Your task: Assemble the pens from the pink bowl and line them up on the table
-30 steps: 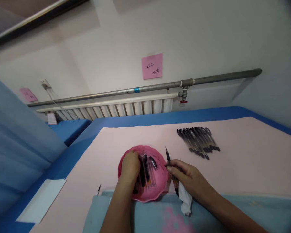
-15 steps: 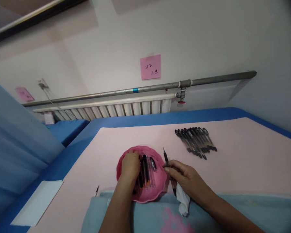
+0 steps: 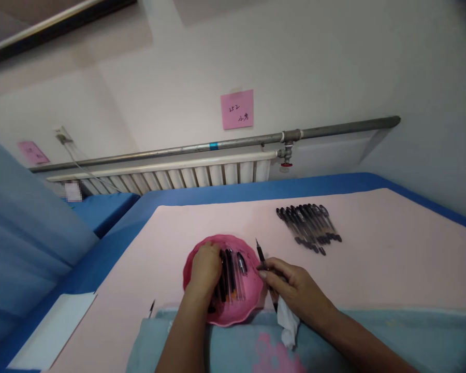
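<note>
My left hand (image 3: 206, 267) reaches into a round pink basin (image 3: 238, 313) with a wavy rim. Its fingers point down and are hidden behind the back of the hand, so I cannot see what they touch. Beside them in the basin lie black and clear pen parts (image 3: 233, 277) and a black pen cap (image 3: 241, 262). Just right of the basin, my right hand (image 3: 295, 285) is closed round an uncapped black pen (image 3: 260, 252), its tip pointing up and away. A crumpled white tissue (image 3: 287, 321) hangs below that hand.
Capped black pens (image 3: 308, 228) lie in a row on the pink sheet (image 3: 373, 248), to the back right. A small dark-tipped piece (image 3: 151, 306) rests left of the basin. White paper (image 3: 54, 329) lies at the far left. A radiator (image 3: 171, 176) and pipe (image 3: 159, 154) run along the wall.
The whole view has shifted slightly. Both hands keep nearly the same places, the left in the basin and the right holding the pen.
</note>
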`<state>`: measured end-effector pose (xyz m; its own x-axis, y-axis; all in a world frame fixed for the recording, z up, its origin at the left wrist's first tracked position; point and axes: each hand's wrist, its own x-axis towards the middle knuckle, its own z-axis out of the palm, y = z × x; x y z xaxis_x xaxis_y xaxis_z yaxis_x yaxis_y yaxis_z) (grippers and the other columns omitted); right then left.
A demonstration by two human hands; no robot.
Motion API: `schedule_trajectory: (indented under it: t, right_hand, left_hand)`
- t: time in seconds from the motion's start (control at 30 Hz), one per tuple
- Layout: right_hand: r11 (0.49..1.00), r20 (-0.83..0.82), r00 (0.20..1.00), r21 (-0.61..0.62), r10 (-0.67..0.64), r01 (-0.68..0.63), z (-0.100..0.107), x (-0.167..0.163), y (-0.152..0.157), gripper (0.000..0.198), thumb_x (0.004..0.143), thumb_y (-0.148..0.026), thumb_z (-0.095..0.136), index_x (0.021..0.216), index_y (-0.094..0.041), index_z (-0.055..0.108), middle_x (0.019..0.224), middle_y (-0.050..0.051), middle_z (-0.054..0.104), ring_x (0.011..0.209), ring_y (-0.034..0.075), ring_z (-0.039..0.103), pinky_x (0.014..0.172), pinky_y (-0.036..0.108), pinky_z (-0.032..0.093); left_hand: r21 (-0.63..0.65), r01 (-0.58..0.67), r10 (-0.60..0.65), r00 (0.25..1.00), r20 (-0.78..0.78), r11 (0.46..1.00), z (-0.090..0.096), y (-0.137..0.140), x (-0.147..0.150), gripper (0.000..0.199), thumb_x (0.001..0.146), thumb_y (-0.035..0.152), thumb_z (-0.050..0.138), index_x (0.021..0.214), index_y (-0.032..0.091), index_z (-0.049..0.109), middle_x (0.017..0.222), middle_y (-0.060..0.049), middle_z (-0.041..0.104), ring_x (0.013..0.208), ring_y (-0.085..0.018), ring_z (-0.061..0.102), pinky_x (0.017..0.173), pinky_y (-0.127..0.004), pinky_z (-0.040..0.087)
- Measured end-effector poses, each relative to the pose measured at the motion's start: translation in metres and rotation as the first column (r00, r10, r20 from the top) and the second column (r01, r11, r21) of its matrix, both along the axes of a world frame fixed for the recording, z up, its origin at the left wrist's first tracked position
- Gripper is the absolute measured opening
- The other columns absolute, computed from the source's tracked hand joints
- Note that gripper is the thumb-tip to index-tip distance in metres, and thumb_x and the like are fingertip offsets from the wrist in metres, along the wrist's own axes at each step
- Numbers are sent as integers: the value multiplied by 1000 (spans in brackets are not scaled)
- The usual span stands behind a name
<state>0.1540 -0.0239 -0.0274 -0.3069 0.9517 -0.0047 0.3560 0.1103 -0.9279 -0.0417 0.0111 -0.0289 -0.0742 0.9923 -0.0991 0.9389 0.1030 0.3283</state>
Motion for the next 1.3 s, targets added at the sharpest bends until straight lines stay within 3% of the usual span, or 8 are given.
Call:
schedule_trajectory:
  t: [0.23,0.3,0.37,0.47,0.6,0.7,1.13,1.3]
  right_hand:
    - [994,66,997,100,34,-40,-4,1,2,18,82,-34,47,77,-20,59,58,-4,53,58,14,51,55,23,39]
    - [986,116,992,152,58,-75,-4,2,1,19,83,-33,46,77,-20,58,62,-3,54,61,14,52,57,23,39]
    - [972,182,979,195,97,-132,-3,3,0,21,85,-32,44,78,-20,59,65,-1,57,63,15,53,60,24,40]
    - [948,271,952,238,143,-210,-3,3,-2,23,88,-31,41,83,-19,61,73,2,62,68,17,56,63,26,41]
    - [936,311,938,260,152,-238,-3,3,-4,26,89,-30,40,85,-18,62,76,4,64,70,18,57,65,27,42]
    - [930,311,938,276,151,-241,-3,3,-4,25,89,-30,41,86,-19,63,75,4,65,69,17,57,64,26,42]
    - [902,405,893,283,196,-326,-5,5,-4,19,87,-24,44,76,-19,58,68,0,60,63,13,54,58,22,38]
    - [937,324,928,229,183,-265,-6,2,-4,13,84,-25,47,85,-20,59,71,-1,62,65,14,57,59,23,39]
  left_hand:
    - [120,-10,-4,993,117,993,-6,-1,-2,20,77,13,45,88,14,62,97,-13,66,90,-22,59,79,-31,41]
    - [135,0,-39,957,289,991,-3,-4,-2,15,78,16,46,84,17,59,85,-7,66,77,-18,59,69,-28,43]
    - [108,41,-97,805,586,993,2,-10,-2,9,77,20,50,82,18,57,74,-2,62,65,-14,56,60,-24,42]
    - [52,121,-103,470,877,991,10,-17,-1,10,74,23,56,80,16,58,68,1,58,58,-10,52,55,-21,41]
    - [4,122,-39,285,958,993,20,-22,1,14,70,23,63,81,15,62,65,2,60,55,-8,52,54,-20,41]
    - [-19,108,-10,260,966,994,22,-24,1,15,69,23,64,81,14,63,64,1,61,54,-8,52,54,-21,41]
    - [-18,214,-54,327,944,977,16,-24,-9,14,70,20,65,83,16,66,77,0,63,64,-9,54,61,-22,43]
    - [-40,200,-20,287,958,979,15,-25,-1,13,68,21,67,81,16,66,72,1,62,61,-8,54,60,-22,42]
